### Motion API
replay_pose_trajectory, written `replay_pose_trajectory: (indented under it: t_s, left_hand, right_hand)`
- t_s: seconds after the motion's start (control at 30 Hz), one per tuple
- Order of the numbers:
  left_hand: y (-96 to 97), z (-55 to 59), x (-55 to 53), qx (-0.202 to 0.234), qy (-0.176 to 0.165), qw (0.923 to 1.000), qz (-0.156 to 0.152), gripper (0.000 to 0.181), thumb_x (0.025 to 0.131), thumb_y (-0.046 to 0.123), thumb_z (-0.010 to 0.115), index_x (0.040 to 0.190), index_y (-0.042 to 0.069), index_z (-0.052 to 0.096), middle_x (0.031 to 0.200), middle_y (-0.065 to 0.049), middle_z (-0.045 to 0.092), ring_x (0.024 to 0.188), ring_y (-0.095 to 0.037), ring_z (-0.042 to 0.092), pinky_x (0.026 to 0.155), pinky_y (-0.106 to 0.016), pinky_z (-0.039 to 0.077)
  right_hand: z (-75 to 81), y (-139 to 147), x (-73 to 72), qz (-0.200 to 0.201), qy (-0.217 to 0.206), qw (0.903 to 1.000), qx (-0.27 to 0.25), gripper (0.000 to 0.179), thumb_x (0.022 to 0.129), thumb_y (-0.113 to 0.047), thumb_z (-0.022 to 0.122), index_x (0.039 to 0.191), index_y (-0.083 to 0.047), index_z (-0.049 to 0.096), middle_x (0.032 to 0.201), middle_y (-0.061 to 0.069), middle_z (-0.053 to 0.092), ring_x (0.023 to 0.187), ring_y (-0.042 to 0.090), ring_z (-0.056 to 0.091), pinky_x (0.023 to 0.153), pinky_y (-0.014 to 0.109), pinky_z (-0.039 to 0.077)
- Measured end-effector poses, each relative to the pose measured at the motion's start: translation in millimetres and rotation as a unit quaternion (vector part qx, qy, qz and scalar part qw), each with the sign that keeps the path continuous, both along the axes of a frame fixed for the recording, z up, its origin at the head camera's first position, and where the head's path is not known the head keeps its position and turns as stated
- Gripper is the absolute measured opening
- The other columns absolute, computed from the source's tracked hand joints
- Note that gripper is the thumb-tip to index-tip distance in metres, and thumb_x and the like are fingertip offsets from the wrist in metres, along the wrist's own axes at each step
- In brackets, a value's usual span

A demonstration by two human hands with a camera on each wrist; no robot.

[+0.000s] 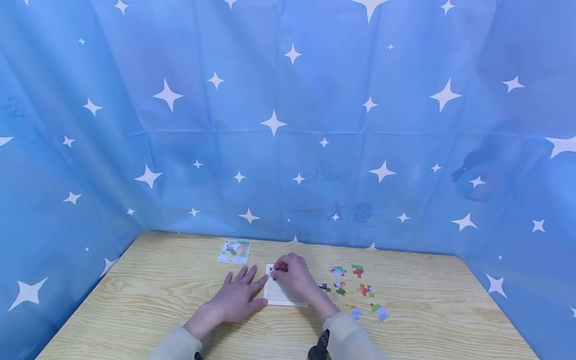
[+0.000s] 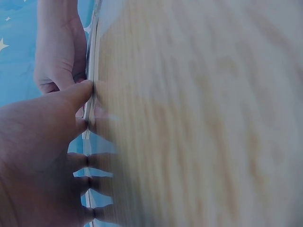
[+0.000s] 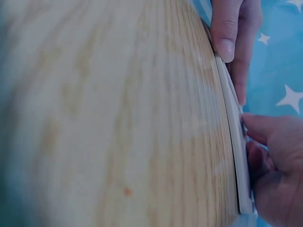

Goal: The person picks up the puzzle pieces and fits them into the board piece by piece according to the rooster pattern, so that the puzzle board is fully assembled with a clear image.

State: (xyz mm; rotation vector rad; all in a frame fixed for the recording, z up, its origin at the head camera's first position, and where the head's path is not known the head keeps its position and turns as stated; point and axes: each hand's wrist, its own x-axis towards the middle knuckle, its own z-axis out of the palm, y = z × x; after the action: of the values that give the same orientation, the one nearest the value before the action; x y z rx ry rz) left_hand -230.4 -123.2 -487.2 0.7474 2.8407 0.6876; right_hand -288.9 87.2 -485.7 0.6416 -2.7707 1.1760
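Note:
A white puzzle tray [image 1: 283, 299] lies flat on the table in the head view. The left hand [image 1: 236, 299] spreads its fingers on the tabletop, with thumb and index finger touching the tray's left edge. Over the tray's upper left corner, the right hand [image 1: 294, 276] pinches a small puzzle piece [image 1: 272, 270], mostly hidden by the fingers. In the left wrist view the left thumb presses the tray's rim [image 2: 93, 61]. The right wrist view shows the right fingertips [image 3: 255, 124] bent down at the tray's surface, close to the left hand [image 3: 227, 28].
Several loose coloured puzzle pieces [image 1: 340, 287] lie right of the tray, some near the right forearm. A square picture card [image 1: 234, 251] lies beyond the left hand. A blue star-patterned curtain [image 1: 288, 150] hangs behind the wooden table [image 1: 148, 290].

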Motion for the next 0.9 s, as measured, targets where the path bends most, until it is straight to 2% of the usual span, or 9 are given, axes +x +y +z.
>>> replay_pose_trajectory:
  t_s: [0.07,0.2,0.33,0.57,0.9]
  left_hand:
    - [0.4,0.7,0.6,0.001,0.002,1.0,-0.001,0.066,0.104,0.052,0.052,0.156,0.011,0.045,0.164,-0.026,0.026,0.151,-0.048,0.017,0.111,-0.077,0.014]
    - [1.8,9.9,5.5,0.001,0.001,1.0,0.0,0.066,0.104,0.05,0.054,0.156,0.01,0.046,0.162,-0.029,0.027,0.15,-0.05,0.019,0.11,-0.078,0.015]
    - [3.3,17.3,9.4,0.0,-0.003,1.0,0.002,0.064,0.104,0.047,0.057,0.155,0.01,0.047,0.162,-0.029,0.028,0.15,-0.051,0.02,0.11,-0.078,0.016]
    - [3.6,20.9,11.3,0.001,-0.01,0.9999,0.005,0.064,0.103,0.046,0.058,0.155,0.009,0.047,0.162,-0.029,0.028,0.15,-0.051,0.019,0.111,-0.077,0.015]
    - [3.7,20.1,8.5,-0.005,-0.009,0.9999,0.002,0.064,0.104,0.046,0.057,0.155,0.009,0.047,0.162,-0.029,0.028,0.15,-0.051,0.02,0.11,-0.078,0.016]
  right_hand:
    - [1.0,3,0.0,0.007,-0.01,0.9999,0.005,0.009,0.09,-0.014,0.079,0.096,-0.008,0.076,0.09,-0.003,0.061,0.082,0.011,0.057,0.075,0.028,0.05]
    - [4.2,8,0.6,0.03,-0.033,0.9989,0.014,0.018,0.089,-0.016,0.081,0.104,-0.007,0.077,0.093,-0.001,0.06,0.082,0.012,0.056,0.073,0.03,0.05]
    - [5.5,11,0.8,0.043,-0.033,0.9982,0.025,0.021,0.087,-0.013,0.083,0.106,-0.006,0.078,0.092,-0.001,0.059,0.079,0.01,0.055,0.071,0.028,0.049]
    - [5.5,11,0.8,0.044,-0.028,0.9981,0.032,0.019,0.088,-0.013,0.082,0.105,-0.005,0.078,0.092,-0.002,0.059,0.079,0.009,0.055,0.071,0.026,0.05]
    - [6.7,10,1.8,0.044,-0.026,0.9981,0.034,0.017,0.089,-0.012,0.082,0.104,-0.006,0.078,0.092,-0.002,0.06,0.079,0.009,0.055,0.071,0.026,0.05]
